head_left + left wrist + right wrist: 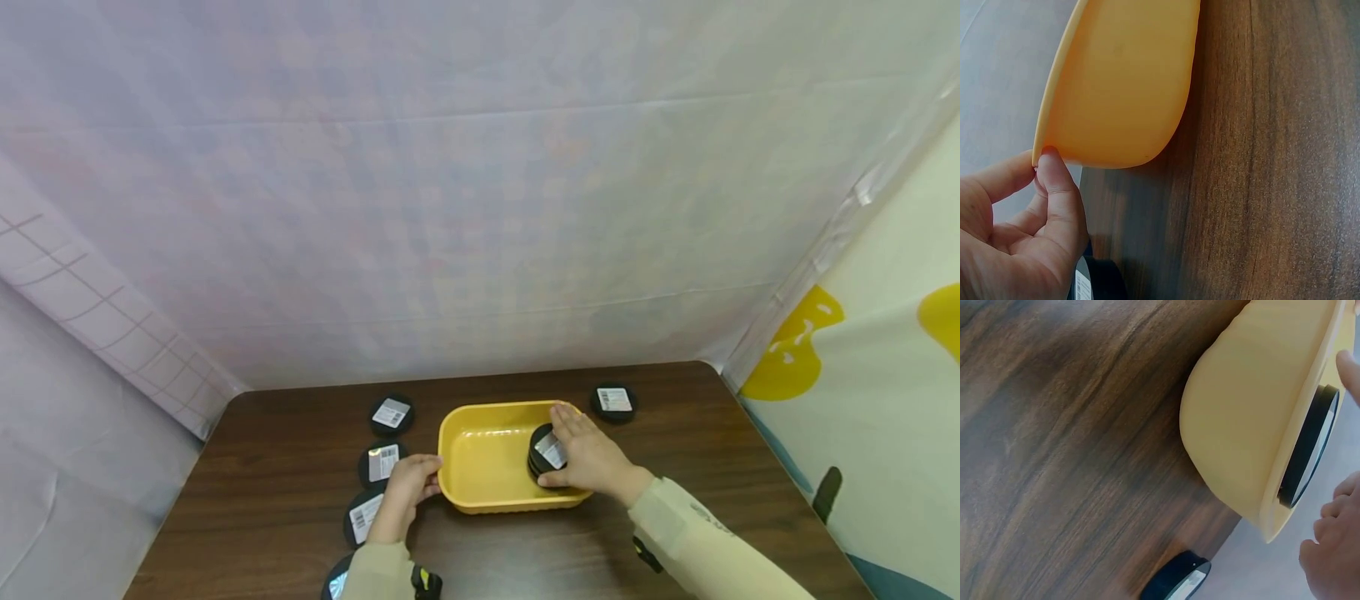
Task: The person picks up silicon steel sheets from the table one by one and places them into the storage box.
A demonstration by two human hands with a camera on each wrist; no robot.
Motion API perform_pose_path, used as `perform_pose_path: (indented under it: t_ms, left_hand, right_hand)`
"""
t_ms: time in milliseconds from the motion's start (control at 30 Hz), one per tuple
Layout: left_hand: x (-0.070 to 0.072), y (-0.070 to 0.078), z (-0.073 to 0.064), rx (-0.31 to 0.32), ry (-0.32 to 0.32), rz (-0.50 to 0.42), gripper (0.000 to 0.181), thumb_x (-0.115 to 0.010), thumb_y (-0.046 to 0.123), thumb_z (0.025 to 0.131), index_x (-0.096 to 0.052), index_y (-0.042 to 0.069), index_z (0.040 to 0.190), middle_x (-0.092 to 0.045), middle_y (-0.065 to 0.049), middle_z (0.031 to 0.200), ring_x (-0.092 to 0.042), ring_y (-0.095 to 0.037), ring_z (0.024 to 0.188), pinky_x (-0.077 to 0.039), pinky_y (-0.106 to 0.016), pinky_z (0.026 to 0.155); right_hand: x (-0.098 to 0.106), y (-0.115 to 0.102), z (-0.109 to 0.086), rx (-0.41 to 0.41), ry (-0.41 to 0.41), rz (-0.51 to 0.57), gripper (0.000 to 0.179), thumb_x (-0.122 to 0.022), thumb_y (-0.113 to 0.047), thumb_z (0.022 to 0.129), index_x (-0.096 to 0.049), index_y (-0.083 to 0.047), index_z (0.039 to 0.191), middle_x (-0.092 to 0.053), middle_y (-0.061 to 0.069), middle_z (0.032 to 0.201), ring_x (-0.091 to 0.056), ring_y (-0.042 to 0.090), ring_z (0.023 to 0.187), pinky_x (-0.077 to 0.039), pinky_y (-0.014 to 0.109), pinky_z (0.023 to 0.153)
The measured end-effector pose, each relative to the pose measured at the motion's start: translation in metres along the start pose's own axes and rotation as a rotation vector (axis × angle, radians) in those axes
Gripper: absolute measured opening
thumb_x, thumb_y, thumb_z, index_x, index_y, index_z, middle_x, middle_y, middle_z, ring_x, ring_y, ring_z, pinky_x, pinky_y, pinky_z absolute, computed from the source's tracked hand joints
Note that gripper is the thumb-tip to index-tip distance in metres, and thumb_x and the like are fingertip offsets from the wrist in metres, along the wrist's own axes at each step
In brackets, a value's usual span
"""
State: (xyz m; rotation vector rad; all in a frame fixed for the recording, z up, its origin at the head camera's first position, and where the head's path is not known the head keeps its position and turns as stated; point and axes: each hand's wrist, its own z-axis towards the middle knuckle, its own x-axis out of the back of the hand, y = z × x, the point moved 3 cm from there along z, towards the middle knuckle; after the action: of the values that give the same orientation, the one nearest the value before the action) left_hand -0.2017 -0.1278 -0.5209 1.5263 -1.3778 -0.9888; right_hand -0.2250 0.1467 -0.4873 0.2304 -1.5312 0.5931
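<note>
Overhead, the left hand (408,485) reaches from the near left, its forearm directed far and slightly to the right. Thumb and fingers pinch the left end of the rim of a yellow tray (480,467) lying on a brown table (720,442); the left wrist view shows the digits meeting at the rim, one on the outer wall, the others bent behind it.

The right hand (592,462) enters from the near right, forearm slanting far and to the left, back of the hand uppermost. Its thumb lies at the near side of a stack of black discs (551,450) inside the right part of the tray, while the fingers extend to the far side, over the right end of the rim. This hand is spread, not clasped: in the right wrist view, gaps separate thumb and fingers from the upper disc's edge.

Left of the tray, four labelled discs (391,414) form a line running from far to near, the nearer ones partly covered by the left hand and sleeve (381,571). One further labelled disc (613,402) lies flat beyond the right hand, just beside the tray's far right corner
</note>
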Motion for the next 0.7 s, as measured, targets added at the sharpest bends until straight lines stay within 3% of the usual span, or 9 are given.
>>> perform_pose_path:
  t_ms: [267, 700]
  left_hand:
    - [0.0, 0.0, 0.0, 0.0, -0.004, -0.001, 0.033, -0.053, 0.003, 0.089, -0.05, -0.021, 0.11, -0.055, -0.008, 0.076, -0.052, -0.012, 0.063, -0.049, -0.019, 0.055]
    - [0.0, 0.0, 0.0, 0.013, 0.001, 0.011, 0.034, -0.052, 0.003, 0.09, -0.049, -0.022, 0.112, -0.055, -0.009, 0.077, -0.052, -0.012, 0.063, -0.05, -0.02, 0.056]
  right_hand:
    - [0.001, 0.006, -0.004, -0.024, -0.006, -0.011, 0.115, -0.067, -0.064, 0.07, -0.016, 0.008, 0.144, -0.01, 0.023, 0.151, -0.014, 0.037, 0.139, -0.015, 0.051, 0.112]
    - [0.006, 0.024, -0.012, -0.064, 0.031, 0.002, 0.117, -0.07, -0.061, 0.068, -0.019, 0.012, 0.142, -0.014, 0.027, 0.15, -0.015, 0.041, 0.138, -0.017, 0.054, 0.11]
